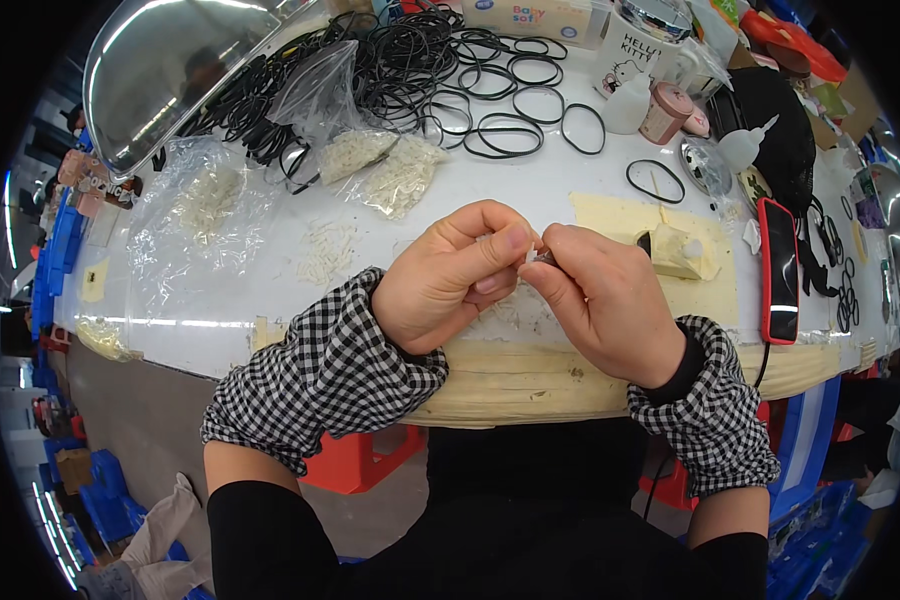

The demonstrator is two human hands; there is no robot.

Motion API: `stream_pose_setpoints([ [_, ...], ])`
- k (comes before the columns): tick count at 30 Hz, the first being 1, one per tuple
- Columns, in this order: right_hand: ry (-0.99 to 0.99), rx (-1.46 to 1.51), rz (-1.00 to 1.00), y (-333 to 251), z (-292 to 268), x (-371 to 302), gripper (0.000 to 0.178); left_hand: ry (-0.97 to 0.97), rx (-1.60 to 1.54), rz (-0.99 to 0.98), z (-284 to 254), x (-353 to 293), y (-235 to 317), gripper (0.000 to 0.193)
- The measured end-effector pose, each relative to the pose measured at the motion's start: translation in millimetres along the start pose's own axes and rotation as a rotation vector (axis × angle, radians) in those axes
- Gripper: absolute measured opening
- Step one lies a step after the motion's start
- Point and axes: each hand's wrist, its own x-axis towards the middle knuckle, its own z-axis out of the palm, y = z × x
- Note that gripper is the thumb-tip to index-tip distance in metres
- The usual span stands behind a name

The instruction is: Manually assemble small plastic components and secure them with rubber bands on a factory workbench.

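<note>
Over the near part of the table my left hand (460, 270) and my right hand (610, 290) meet, fingertips almost touching. Both are closed in a pinch. Between them shows a small white piece (532, 255), with a small dark bit at my right fingertips; fingers cover most of both, so their kind is unclear. Left of my hands, loose small white pieces (325, 253) lie scattered. Behind them are clear plastic bags (400, 180) of similar pale pieces. Black rubber rings (505, 135) lie singly and in a tangled heap (390, 60) at the back.
A clear dome cover (160, 80) stands back left. To the right are a yellow block (678, 258) on a yellow sheet (610, 210), a red-cased phone (781, 270) with a cable, and white squeeze bottles (628, 105). Yellowish padding (530, 385) covers the table's front edge.
</note>
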Motion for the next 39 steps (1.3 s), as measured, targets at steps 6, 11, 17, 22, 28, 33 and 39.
stream_pose_setpoints([
  [6, 0.015, -0.025, 0.018, 4, 3, 0, 0.02, 0.005, -0.024, -0.039, -2, 1, 0, 0.016],
  [11, 0.051, -0.058, 0.025, 0, 1, 1, 0.018, 0.057, 0.104, -0.061, 3, 0, 4, 0.02],
  [17, -0.033, -0.125, -0.031, -2, -2, -7, 0.019, 0.127, -0.069, -0.104, -5, 0, 8, 0.02],
  [22, -0.123, -0.395, -0.001, 2, -7, -27, 0.022, 0.243, -0.328, -0.051, -9, 0, 14, 0.018],
  [28, -0.015, -0.235, 0.0, -13, -23, -7, 0.018, 0.357, -0.359, 0.053, -19, -2, 28, 0.02],
  [33, 0.032, 0.029, -0.031, -15, -7, 86, 0.021, 0.472, -0.489, 0.23, -32, -28, 55, 0.018],
  [39, -0.003, 0.207, 0.26, 40, 42, 216, 0.066, 0.423, -0.651, 0.32, -47, -25, 66, 0.018],
])
